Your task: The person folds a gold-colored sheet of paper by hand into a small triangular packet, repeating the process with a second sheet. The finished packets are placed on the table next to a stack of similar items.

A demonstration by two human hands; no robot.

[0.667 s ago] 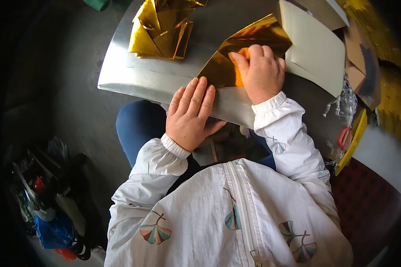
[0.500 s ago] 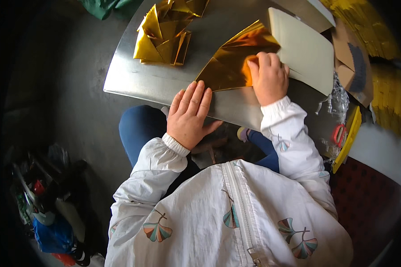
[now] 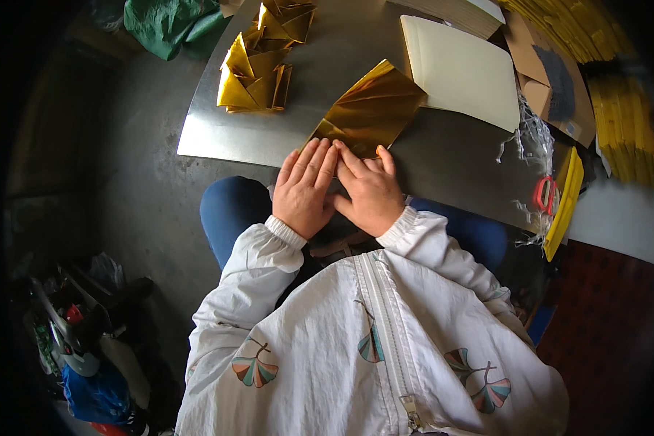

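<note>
My left hand (image 3: 303, 192) lies flat, fingers together, at the near edge of the gold sheet (image 3: 376, 105) on the bench (image 3: 214, 136). My right hand (image 3: 374, 195) sits just beside it, fingers partly curled; I can't tell whether they pinch anything.

a gray metallic tabletop (image 3: 454, 145), gleaming at its left corner, carries a cluster of folded gold foil pieces (image 3: 253, 81) on its left side. a creased gold foil sheet (image 3: 374, 105) lies at the near edge, its right corner by flat cream-colored sheeting (image 3: 461, 69). at right, clear plastic strands (image 3: 534, 138) trail near a red looped handle (image 3: 545, 195); whether those two rest fully on the surface is unclear.
</note>
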